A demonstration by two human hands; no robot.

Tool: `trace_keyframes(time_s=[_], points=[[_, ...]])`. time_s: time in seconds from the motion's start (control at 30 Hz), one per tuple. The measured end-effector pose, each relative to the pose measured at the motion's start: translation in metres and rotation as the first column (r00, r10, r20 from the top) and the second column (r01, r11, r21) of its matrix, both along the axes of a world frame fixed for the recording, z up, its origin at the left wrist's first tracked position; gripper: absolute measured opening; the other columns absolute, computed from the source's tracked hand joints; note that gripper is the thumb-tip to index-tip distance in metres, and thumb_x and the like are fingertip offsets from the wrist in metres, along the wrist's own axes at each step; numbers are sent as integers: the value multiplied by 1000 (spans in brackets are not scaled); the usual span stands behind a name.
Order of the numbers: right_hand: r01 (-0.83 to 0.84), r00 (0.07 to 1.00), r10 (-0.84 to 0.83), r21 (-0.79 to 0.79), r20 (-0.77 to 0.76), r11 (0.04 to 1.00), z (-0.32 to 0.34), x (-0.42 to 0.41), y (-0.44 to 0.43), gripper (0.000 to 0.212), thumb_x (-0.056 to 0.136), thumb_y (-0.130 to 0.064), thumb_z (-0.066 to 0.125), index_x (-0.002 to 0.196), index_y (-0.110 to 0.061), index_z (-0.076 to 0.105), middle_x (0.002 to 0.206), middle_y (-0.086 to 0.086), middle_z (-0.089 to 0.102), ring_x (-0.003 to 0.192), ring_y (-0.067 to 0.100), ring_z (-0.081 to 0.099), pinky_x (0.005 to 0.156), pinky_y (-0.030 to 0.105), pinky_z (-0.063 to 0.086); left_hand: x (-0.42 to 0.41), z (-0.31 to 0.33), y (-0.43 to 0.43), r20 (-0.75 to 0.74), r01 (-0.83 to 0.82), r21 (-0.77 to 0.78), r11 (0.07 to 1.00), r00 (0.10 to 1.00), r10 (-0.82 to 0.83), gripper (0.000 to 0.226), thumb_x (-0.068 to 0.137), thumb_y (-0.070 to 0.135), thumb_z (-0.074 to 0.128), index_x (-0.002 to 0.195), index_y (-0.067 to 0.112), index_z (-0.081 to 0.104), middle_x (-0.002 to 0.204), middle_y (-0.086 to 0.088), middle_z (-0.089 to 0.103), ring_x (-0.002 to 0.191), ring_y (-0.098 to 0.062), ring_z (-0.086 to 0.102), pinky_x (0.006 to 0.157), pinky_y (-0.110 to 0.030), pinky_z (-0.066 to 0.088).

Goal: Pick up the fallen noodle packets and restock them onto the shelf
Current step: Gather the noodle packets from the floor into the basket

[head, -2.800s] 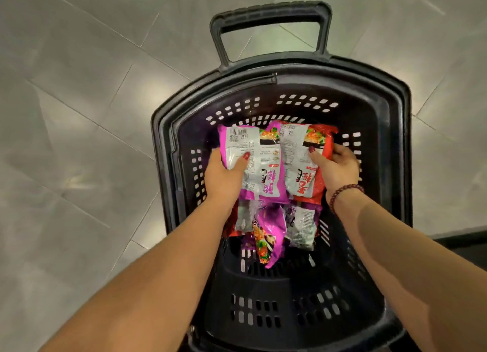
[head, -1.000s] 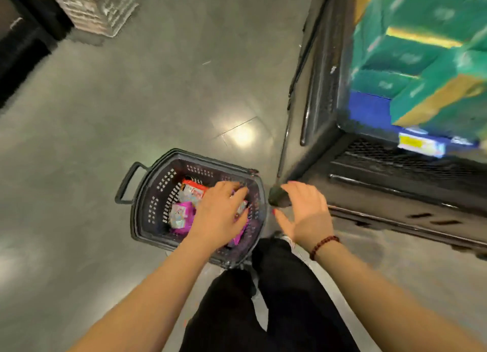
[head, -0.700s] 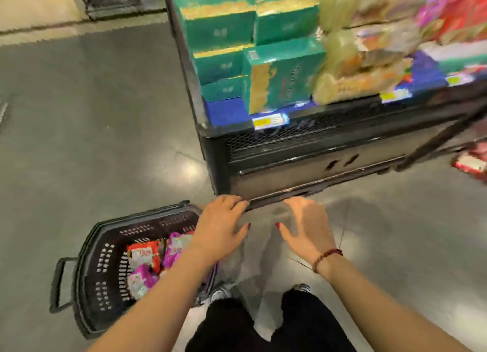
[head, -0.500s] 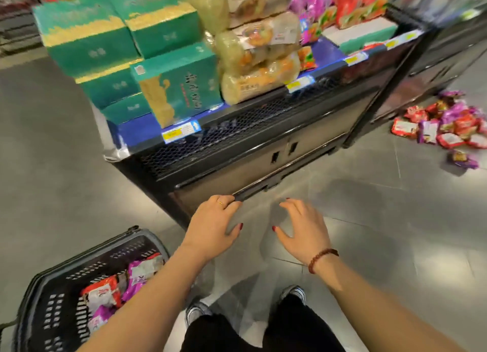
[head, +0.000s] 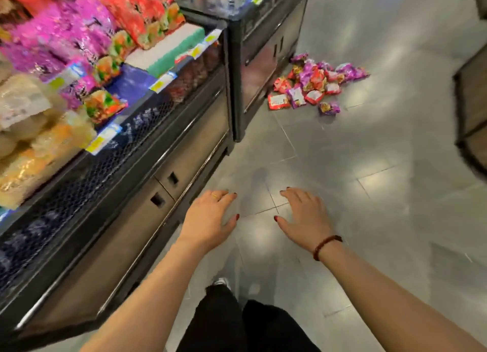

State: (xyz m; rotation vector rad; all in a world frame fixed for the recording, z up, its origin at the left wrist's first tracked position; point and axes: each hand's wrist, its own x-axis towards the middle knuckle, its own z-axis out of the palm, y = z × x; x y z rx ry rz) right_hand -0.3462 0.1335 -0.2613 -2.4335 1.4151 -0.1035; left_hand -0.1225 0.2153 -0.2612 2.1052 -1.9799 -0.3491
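Observation:
A heap of fallen noodle packets (head: pixel 313 84), pink, purple and red, lies on the grey floor ahead beside a black cabinet. The shelf (head: pixel 137 125) runs along my left, stocked with matching pink and red noodle packets (head: pixel 87 32). My left hand (head: pixel 208 220) and my right hand (head: pixel 305 217) hover palm-down in front of me with relaxed fingers, holding nothing. Both are well short of the heap. A red bead bracelet sits on my right wrist.
Bagged yellow noodles (head: pixel 29 141) fill the shelf's near end. A second black cabinet (head: pixel 263 48) stands beyond the shelf, next to the heap. A dark fixture (head: pixel 471 109) sits at the right edge. My dark trousers and a shoe (head: pixel 221 282) show below.
The view has swung right, away from the basket, which has left the frame. The floor heap is closer and nearer the middle. Both hands stay empty and spread.

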Motion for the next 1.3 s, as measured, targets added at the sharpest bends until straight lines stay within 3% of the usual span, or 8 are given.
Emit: trace_keyframes(time_s=[0.1,0.23,0.47,0.63,0.97,1.3], points=[[116,993,-116,9,-4,993,-2,-19,-36,55,82,-41,66,132,-20,53,138,2,52,125,26,46,102,37,36,-5,-2,-54,-1,69,12,998,998,-69,50,87,35,65,132,16,58,130,-5,60,123,-28,52,100,-38,45],[222,974,-222,-1,-36,975,-5,-28,-95,56,85,-44,63,134,-22,49,140,1,49,126,23,44,103,35,33,3,-11,-133,2,176,-25,984,984,-176,49,80,37,61,120,9,67,113,-12,67,105,-33,63,83,-43,56],[330,944,-330,-28,-17,944,-4,-12,-230,56,88,-43,58,138,-24,43,144,-4,42,132,18,35,107,33,27,31,-7,-302,6,275,-80,958,961,-275,47,77,34,63,116,8,67,109,-10,67,99,-34,64,77,-44,56],[431,902,-431,-17,6,902,6,-3,-314,55,89,-43,58,138,-23,43,143,-3,43,132,18,35,106,32,27,39,4,-408,51,333,-30,942,942,-331,51,88,39,64,133,17,58,129,-3,60,119,-24,54,96,-39,49],[478,878,-477,28,-35,878,-8,-39,-494,55,88,-41,60,137,-21,44,142,-1,44,129,21,39,105,34,32,11,-7,-598,38,375,-6,927,927,-374,53,90,41,61,138,21,53,134,-1,56,125,-19,49,101,-33,44],[421,907,-421,52,-5,905,-4,-90,-720,55,87,-39,63,134,-16,49,137,5,50,125,27,43,102,38,37,-37,0,-803,8,291,14,957,957,-291,51,82,34,68,127,12,61,121,-10,63,112,-32,57,88,-42,52]])
